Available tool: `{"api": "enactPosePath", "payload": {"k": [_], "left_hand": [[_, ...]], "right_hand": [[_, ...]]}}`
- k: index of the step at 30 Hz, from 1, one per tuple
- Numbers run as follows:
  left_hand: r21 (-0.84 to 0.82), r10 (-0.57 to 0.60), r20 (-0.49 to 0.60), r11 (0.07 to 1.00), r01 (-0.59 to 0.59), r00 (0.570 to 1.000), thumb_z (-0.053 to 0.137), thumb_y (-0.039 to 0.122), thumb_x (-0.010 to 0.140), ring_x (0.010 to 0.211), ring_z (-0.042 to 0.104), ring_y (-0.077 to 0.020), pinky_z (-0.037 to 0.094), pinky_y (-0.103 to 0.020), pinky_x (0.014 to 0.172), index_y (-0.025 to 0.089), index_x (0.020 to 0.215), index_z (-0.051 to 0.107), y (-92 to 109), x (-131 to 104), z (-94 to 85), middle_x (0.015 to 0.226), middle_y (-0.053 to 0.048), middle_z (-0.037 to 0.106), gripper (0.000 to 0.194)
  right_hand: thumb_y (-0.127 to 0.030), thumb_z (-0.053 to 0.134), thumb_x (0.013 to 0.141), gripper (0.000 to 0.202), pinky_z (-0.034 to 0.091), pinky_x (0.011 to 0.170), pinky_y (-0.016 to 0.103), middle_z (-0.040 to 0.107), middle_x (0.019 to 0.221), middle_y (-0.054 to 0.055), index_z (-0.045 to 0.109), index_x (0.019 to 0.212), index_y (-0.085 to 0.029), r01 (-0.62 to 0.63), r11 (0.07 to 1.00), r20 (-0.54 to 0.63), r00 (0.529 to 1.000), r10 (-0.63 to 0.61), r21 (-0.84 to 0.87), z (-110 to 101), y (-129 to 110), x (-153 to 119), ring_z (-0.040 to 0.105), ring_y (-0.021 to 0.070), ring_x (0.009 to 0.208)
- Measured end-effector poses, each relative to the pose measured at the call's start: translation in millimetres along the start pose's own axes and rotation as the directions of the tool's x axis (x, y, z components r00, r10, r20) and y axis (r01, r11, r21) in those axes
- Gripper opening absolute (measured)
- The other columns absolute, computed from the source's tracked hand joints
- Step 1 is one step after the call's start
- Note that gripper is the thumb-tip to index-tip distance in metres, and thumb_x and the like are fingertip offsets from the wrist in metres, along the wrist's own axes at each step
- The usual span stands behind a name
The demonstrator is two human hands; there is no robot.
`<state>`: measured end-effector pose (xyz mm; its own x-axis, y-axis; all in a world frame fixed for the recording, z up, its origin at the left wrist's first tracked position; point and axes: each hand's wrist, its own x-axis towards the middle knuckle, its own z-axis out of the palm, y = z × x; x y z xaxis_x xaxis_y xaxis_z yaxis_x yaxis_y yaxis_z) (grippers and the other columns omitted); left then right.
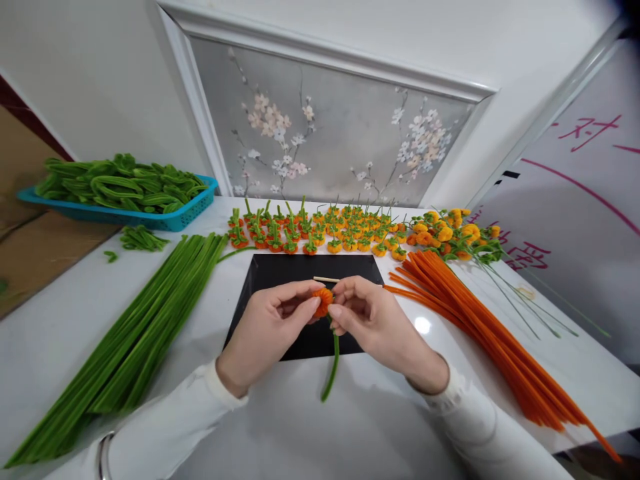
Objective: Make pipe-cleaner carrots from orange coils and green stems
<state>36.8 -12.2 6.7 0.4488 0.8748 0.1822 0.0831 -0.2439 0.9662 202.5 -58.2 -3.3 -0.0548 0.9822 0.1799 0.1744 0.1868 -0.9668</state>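
Note:
Over the black mat (265, 273), my left hand (275, 323) pinches a small orange fuzzy pumpkin (323, 302) between thumb and fingers. My right hand (373, 320) is closed at the pumpkin's right side, its thumb and fingertips pressed on a green fuzzy stem (334, 367) that hangs down and curves to the left. Where the stem meets the pumpkin is partly hidden by my fingers. A thin pale stick (326, 279) lies on the mat just beyond my hands.
Green stems (135, 333) lie at left, orange ones (480, 327) at right. Small orange and yellow pumpkins (350, 230) stand in rows behind the mat. A blue basket (190, 212) of green loops is at back left, a yellow-orange bunch (445, 233) at back right.

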Motion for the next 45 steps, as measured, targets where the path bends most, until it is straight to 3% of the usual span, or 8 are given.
{"api": "enactPosePath", "payload": {"k": [8,17,22,25,30,36,41,45], "left_hand": [[0.221,0.106,-0.032,0.971,-0.097,0.994,0.059,0.019,0.080,0.076,0.067,-0.0137,0.055,-0.020,0.069,0.019,0.094,0.067,-6,-6,6.4,0.088,-0.001,0.070,0.016],[0.147,-0.014,-0.054,0.989,0.022,0.998,0.059,0.015,0.075,0.063,0.066,-0.0127,0.053,-0.019,0.058,0.016,0.078,0.065,3,-2,1.8,0.073,0.000,0.070,0.007],[0.102,-0.057,-0.012,0.993,0.058,0.998,0.059,0.019,0.075,0.063,0.065,-0.0144,0.053,-0.022,0.057,0.015,0.080,0.063,3,0,-0.8,0.074,-0.001,0.069,0.007],[0.103,-0.047,0.002,0.994,0.046,0.999,0.059,0.020,0.076,0.066,0.065,-0.0147,0.054,-0.023,0.061,0.015,0.082,0.062,0,-1,-0.1,0.079,-0.002,0.068,0.008],[0.121,0.013,0.027,0.992,-0.016,1.000,0.058,0.017,0.076,0.073,0.066,-0.0151,0.055,-0.023,0.067,0.016,0.082,0.061,-3,-3,3.1,0.084,-0.002,0.067,0.007],[0.092,-0.026,0.055,0.996,0.021,0.998,0.057,0.019,0.078,0.071,0.065,-0.0145,0.055,-0.023,0.065,0.017,0.086,0.061,0,-2,0.8,0.082,-0.002,0.066,0.009],[-0.073,-0.051,0.039,0.996,0.054,0.998,0.058,0.022,0.079,0.079,0.065,-0.0153,0.055,-0.025,0.071,0.017,0.098,0.063,4,2,-3.6,0.091,-0.004,0.066,0.020],[-0.126,-0.073,0.125,0.988,0.089,0.990,0.060,0.023,0.079,0.081,0.065,-0.0158,0.055,-0.026,0.075,0.015,0.101,0.064,8,1,-3.2,0.095,-0.006,0.068,0.024]], "right_hand": [[-0.015,0.050,0.081,0.011,0.052,0.061,0.026,0.060,0.072,-0.002,0.050,0.089,-0.021,-0.007,0.983,-0.070,0.998,-0.006,-0.182,14,1,-2,0.062,0.0116,0.064],[-0.012,0.048,0.080,0.017,0.050,0.057,0.023,0.057,0.074,-0.003,0.050,0.094,-0.021,0.054,0.984,-0.063,0.996,-0.066,-0.168,13,-1,-2,0.060,0.0097,0.061],[-0.017,0.048,0.084,0.016,0.050,0.056,0.022,0.059,0.077,-0.002,0.050,0.099,-0.021,0.049,0.991,-0.048,0.997,-0.055,-0.123,10,0,-1,0.061,0.0098,0.061],[-0.022,0.049,0.086,0.016,0.050,0.055,0.022,0.060,0.076,-0.001,0.052,0.101,-0.020,0.036,0.990,-0.018,0.999,-0.039,-0.139,8,-1,-1,0.061,0.0100,0.060],[-0.016,0.050,0.081,0.009,0.048,0.052,0.020,0.060,0.066,-0.002,0.056,0.087,-0.019,-0.018,0.967,-0.051,0.999,0.006,-0.252,8,-1,-1,0.059,0.0097,0.056],[-0.019,0.050,0.083,0.013,0.054,0.056,0.023,0.063,0.072,0.001,0.058,0.093,-0.018,-0.036,0.993,-0.019,0.999,0.034,-0.113,6,0,1,0.063,0.0116,0.061],[-0.020,0.053,0.084,0.031,0.054,0.054,0.023,0.062,0.100,0.006,0.054,0.115,-0.022,0.123,0.988,0.027,0.992,-0.121,-0.092,-5,-1,1,0.062,0.0108,0.067],[-0.013,0.056,0.082,0.028,0.051,0.060,0.022,0.060,0.102,0.004,0.062,0.106,-0.025,0.279,0.926,0.019,0.959,-0.283,-0.253,-11,0,2,0.059,0.0096,0.070]]}}
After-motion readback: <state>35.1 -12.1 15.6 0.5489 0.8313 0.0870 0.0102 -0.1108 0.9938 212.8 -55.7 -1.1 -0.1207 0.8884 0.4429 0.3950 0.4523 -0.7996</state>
